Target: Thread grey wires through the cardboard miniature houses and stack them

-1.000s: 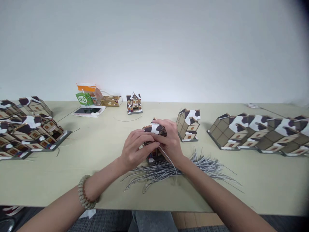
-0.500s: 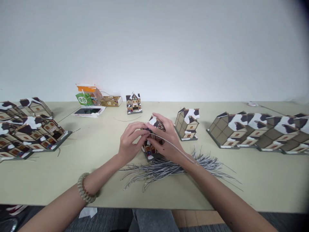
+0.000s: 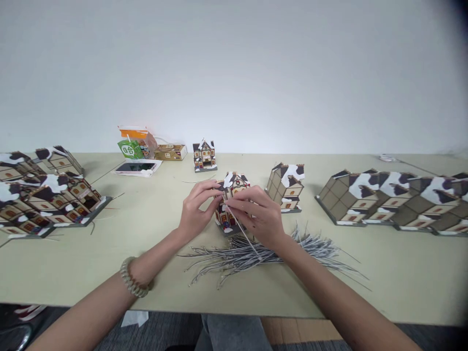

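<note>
1. Between both hands, at the middle of the table (image 3: 73,273), stands a small model house (image 3: 231,202), upright on its base. The left hand (image 3: 195,212) pinches its left roof edge with fingertips; the right hand (image 3: 261,214) closes on a thin grey wire tie (image 3: 243,233), whose upper end meets the house front and whose lower end slants toward the person.
2. Just below the grip, nearer the person, a loose heap of grey ties (image 3: 270,253) lies flat, spreading out to the right of the right wrist.
3. Just right of the grip stands a single house (image 3: 285,187); further right a row of houses (image 3: 395,202) runs to the frame edge.
4. Well left of the grip, a cluster of houses (image 3: 47,195) lies tilted and stacked.
5. Beyond the grip, toward the wall, stands a finished little house (image 3: 204,156). Left of it are a flat brown box (image 3: 170,152), an orange and green carton (image 3: 133,144) with its top open, contents not discernible, and a phone (image 3: 133,167).
6. Compared with a second ago, the held house is upright and its front windows show, where the hands then covered it from above. The tie, half a second ago stretched out to the right over the wrist, now points steeply down from the house front.
</note>
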`<state>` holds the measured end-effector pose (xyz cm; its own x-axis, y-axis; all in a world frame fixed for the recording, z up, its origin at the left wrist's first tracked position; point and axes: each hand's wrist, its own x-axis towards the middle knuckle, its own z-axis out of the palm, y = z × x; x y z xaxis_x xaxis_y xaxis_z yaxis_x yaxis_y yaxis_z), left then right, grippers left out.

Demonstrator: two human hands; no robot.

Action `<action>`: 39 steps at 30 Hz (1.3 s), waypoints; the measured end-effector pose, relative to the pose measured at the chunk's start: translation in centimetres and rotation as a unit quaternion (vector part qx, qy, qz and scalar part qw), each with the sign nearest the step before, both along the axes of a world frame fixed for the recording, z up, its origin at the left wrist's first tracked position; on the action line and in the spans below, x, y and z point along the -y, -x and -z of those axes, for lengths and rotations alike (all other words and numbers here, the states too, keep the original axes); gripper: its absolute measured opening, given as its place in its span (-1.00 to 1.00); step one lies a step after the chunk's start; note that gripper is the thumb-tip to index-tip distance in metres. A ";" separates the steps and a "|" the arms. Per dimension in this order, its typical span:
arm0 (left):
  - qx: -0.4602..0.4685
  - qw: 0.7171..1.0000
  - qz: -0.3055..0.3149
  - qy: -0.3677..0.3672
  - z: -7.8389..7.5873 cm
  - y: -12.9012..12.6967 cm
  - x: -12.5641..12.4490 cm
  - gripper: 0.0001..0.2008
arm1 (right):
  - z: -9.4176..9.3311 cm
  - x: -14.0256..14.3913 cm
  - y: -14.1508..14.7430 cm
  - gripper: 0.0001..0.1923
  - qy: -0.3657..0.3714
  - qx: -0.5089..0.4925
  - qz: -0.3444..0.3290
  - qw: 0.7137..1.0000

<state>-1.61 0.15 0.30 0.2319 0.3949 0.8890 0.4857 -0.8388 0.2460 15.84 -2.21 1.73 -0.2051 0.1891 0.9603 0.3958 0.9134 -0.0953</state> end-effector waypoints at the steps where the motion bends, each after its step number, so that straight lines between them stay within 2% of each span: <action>1: -0.002 1.000 -0.002 -0.002 0.0 0.0 0.0 -0.90 | 0.0 0.1 0.1 -0.82 0.004 -0.005 -0.006 1.000; 8: -0.013 1.000 -0.001 -0.021 -0.1 -0.1 0.2 -0.89 | -0.1 0.6 0.6 -0.88 0.015 -0.011 -0.002 1.000; 15: -0.015 0.999 0.017 -0.029 -0.2 -0.1 0.3 -0.86 | -0.2 1.0 1.1 -0.89 0.005 0.003 -0.027 1.000; 20: -0.018 0.999 0.020 -0.029 -0.2 -0.1 0.4 -0.84 | -0.1 1.1 0.9 -0.87 0.017 0.013 -0.014 1.000; 26: -0.017 0.999 0.016 -0.042 -0.3 -0.3 0.7 -0.79 | 0.1 0.7 0.6 -0.86 0.023 -0.022 0.013 0.999; 33: -0.037 0.997 0.016 -0.063 -0.3 -0.3 0.8 -0.77 | 0.8 0.0 0.5 -0.88 0.034 -0.007 0.075 0.997; 39: -0.031 0.997 0.009 -0.063 -0.2 -0.3 0.6 -0.81 | 0.2 0.5 0.7 -0.88 0.016 -0.033 0.031 0.999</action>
<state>-1.33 -0.50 0.52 0.2939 0.2754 0.9153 0.4808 -0.8702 0.1074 15.10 -2.73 1.50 -0.1292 0.2305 0.9645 0.4430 0.8836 -0.1519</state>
